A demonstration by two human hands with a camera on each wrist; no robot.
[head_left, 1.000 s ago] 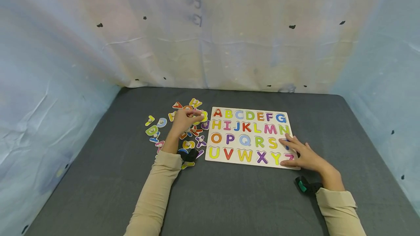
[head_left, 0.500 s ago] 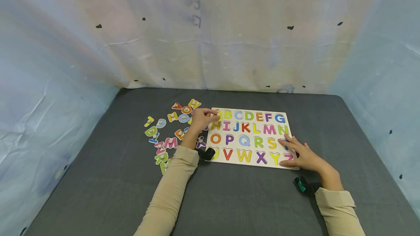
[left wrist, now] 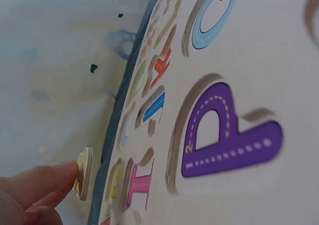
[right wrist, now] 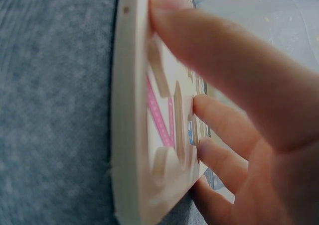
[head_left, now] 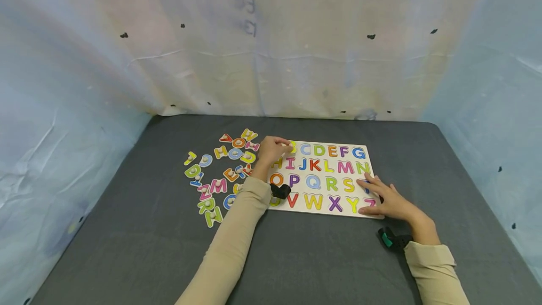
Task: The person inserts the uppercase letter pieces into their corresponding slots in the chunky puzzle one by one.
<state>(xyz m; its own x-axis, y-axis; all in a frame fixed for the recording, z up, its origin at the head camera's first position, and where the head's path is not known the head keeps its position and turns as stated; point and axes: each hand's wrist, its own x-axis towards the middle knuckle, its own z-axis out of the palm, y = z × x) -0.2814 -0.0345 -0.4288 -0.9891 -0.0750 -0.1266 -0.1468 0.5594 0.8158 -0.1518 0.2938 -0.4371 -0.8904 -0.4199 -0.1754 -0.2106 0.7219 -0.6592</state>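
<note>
Fingertips of the left hand (head_left: 271,150) are clamped together on a small yellow letter piece (left wrist: 86,173), gripping it from above; its letter cannot be read. As seen from the left wrist, the piece is raised, with a strip of background between it and the letter board (head_left: 325,206), its pale wooden edge showing below the yellow face. In the head view this hand is over the far left corner of the board, near the yellow B. Fingers of the right hand (head_left: 391,203) are spread, the thumb well apart from the others; they grip no piece. The right wrist view shows the thumb tip resting on the board near its edge, beside the pink Z (right wrist: 158,113), while other fingertips touch the board farther along, about the blue T (right wrist: 190,133). The board lies flat on a dark grey cloth (head_left: 322,258), right of centre, its recesses printed with coloured letters in rows. To its left lie scattered loose letter pieces, including a pink M (head_left: 218,186), an orange E (head_left: 230,174) and, at the far side, a red A (head_left: 226,138).
</note>
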